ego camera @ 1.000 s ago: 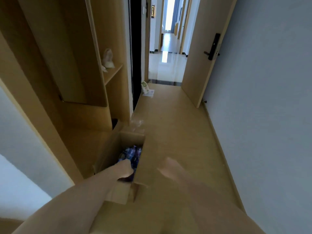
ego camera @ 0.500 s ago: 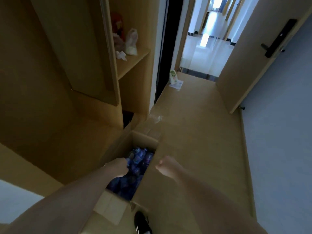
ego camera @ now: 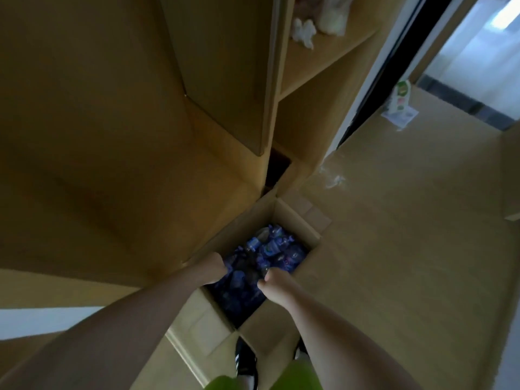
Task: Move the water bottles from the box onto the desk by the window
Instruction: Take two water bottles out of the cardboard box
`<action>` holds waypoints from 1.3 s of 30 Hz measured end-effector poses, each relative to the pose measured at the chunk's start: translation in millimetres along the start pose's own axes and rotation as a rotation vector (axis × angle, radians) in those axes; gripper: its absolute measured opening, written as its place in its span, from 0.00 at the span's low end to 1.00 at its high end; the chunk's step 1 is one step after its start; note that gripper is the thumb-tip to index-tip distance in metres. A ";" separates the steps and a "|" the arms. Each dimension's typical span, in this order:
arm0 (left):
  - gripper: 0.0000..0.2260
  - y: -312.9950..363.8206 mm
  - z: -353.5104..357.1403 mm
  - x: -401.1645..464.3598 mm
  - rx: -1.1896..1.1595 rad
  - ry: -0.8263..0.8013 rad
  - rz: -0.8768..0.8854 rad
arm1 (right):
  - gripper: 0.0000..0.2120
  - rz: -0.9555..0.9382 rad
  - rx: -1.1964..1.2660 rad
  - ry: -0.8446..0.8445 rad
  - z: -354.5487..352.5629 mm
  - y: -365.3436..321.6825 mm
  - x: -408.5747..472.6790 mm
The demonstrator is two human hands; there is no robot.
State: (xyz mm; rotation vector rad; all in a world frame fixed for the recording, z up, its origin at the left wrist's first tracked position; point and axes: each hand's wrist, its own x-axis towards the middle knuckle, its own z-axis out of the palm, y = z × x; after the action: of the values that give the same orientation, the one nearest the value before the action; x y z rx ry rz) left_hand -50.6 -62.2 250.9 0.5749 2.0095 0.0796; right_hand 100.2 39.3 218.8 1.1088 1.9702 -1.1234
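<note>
An open cardboard box (ego camera: 296,220) stands on the wooden floor against the wardrobe. It is filled with several water bottles (ego camera: 274,247) with blue labels, lying jumbled. My left hand (ego camera: 214,267) reaches in over the box's left wall, and its fingers are hidden below the back of the hand. My right hand (ego camera: 275,283) is down among the bottles near the middle of the box. Its fingertips are bent down onto a dark bottle, but I cannot make out a grip. The desk and the window are out of view.
A wooden wardrobe (ego camera: 219,80) stands at the left, with white bags (ego camera: 304,32) on its shelf. A small carton on a paper sheet (ego camera: 401,98) sits by the open doorway. Crumpled clear plastic (ego camera: 333,180) lies on the floor. My black shoes (ego camera: 245,361) are beside the box.
The view has tipped down and closer to the box. My right hand moved from over the right flap into the box, down to the bottles. My left hand stays inside at the left wall.
</note>
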 end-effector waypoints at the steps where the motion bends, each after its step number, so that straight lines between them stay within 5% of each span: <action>1: 0.19 -4.7 0.7 10.6 -0.033 -0.006 -0.031 | 0.18 -0.013 -0.016 -0.022 2.1 -2.9 10.6; 7: 0.09 -9.9 36.1 73.0 -0.187 -0.022 -0.168 | 0.17 -0.037 -0.156 -0.137 13.6 11.9 84.7; 11: 0.14 -1.5 71.3 121.4 -0.273 -0.024 -0.216 | 0.16 -0.080 -0.305 -0.207 7.7 32.8 138.9; 16: 0.12 7.1 109.9 194.6 -0.431 -0.024 -0.250 | 0.09 -0.174 -0.521 -0.199 -11.3 59.0 216.6; 27: 0.11 -0.8 189.5 340.4 -0.674 0.091 -0.296 | 0.14 -0.294 -0.873 -0.118 -32.8 113.6 430.6; 33: 0.14 -22.3 237.4 388.4 -0.703 0.089 -0.324 | 0.29 -0.372 -0.996 -0.102 14.1 128.6 503.3; 39: 0.10 -41.8 275.7 415.2 -0.797 0.063 -0.420 | 0.39 -0.239 -1.355 0.031 46.2 163.5 538.3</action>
State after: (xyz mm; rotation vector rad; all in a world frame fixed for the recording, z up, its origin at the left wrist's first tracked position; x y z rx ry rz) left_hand 8.6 28.1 -237.4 -0.3558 1.9118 0.6111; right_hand -1.9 242.3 -297.9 0.1425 2.2116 0.2729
